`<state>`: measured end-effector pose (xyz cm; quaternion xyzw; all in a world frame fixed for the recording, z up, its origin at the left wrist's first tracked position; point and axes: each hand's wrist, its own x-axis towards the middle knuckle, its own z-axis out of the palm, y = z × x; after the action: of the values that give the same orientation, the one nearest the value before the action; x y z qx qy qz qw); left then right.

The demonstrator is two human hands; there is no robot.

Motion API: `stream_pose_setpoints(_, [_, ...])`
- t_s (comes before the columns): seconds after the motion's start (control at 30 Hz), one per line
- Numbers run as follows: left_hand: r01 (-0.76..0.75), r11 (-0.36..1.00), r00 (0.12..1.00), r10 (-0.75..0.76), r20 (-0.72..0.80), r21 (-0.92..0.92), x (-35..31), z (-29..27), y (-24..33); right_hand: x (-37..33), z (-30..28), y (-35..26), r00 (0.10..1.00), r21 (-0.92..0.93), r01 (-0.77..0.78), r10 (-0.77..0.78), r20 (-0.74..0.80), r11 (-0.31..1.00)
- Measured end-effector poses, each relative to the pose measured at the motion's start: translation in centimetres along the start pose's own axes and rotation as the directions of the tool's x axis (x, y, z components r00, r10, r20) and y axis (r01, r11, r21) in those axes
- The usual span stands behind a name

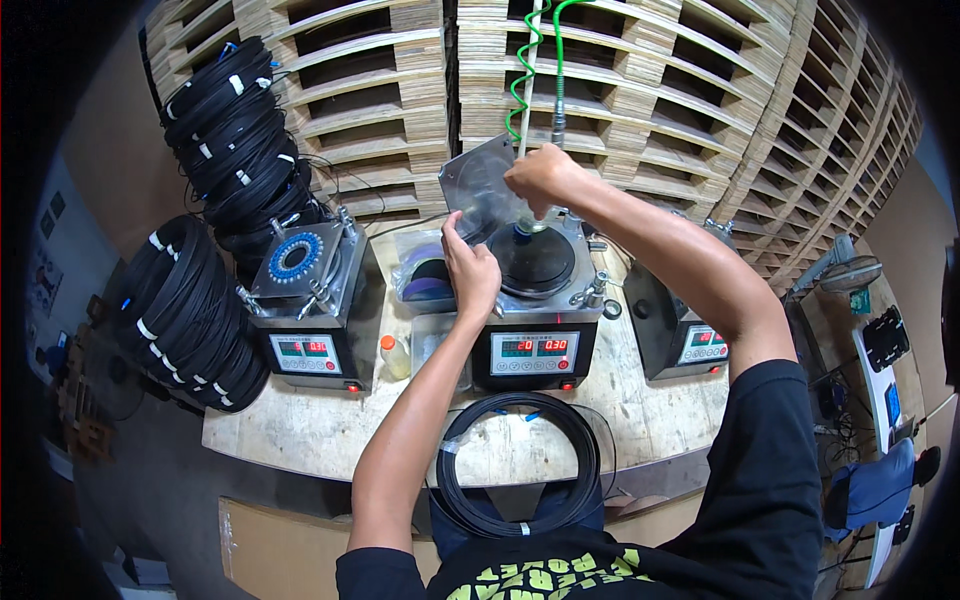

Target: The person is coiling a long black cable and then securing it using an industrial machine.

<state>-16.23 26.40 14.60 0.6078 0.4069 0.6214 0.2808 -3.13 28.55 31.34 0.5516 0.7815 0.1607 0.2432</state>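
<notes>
Nearest, I'm seeing a smooth, round black cable coil [588,460] overlapping the counter [300,420] edge, banded in white. Behind it, the centre polishing machine [535,352] is showing lit red digits, its glossy black disc [540,272] lying uncovered. My left hand [472,272] is sitting half open by the lower edge of a tilted, flat grey plate [478,180]; my right hand [545,180] is curling above the disc. Can't tell what either grip is holding. I'm judging it partway: plate not seated yet. The left polishing machine [305,350] is carrying a blue connector ring [274,262], seemingly loaded. Farther, rough layered wooden pallets [360,110] are standing stacked.
</notes>
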Motion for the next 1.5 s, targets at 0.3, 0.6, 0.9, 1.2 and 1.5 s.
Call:
stream_pose_setpoints(0.3, [-0.036, 0.999, 0.999, 0.036, -0.013, 0.003, 0.2, -0.9, -0.7, -8.0, 1.2, 0.0, 0.997, 0.374, -0.034, 0.004, 0.079, 0.927])
stream_pose_setpoints(0.6, [0.050, 0.998, 0.998, -0.049, 0.043, -0.026, 0.5, -0.3, -1.0, -16.7, 20.8, -1.9, 0.738, 0.970, 0.242, 0.654, -0.167, -0.025])
stream_pose_setpoints(0.9, [0.102, 0.995, 0.992, -0.102, 0.080, 0.001, 0.8, -0.9, -0.6, -18.9, 34.3, -12.0, 0.521, 1.000, -0.030, 0.853, 0.021, -0.007])
stream_pose_setpoints(1.2, [0.216, 0.955, 0.970, -0.186, 0.158, -0.201, 0.5, -0.9, 0.2, -19.2, 31.0, -9.4, 0.405, 0.984, 0.007, 0.899, -0.168, 0.180])
stream_pose_setpoints(1.5, [0.253, 0.953, 0.768, -0.301, 0.565, 0.165, 7.1, -5.1, -3.7, -3.3, 6.4, 2.7, 0.780, 0.910, 0.409, 0.490, -0.390, 0.073])
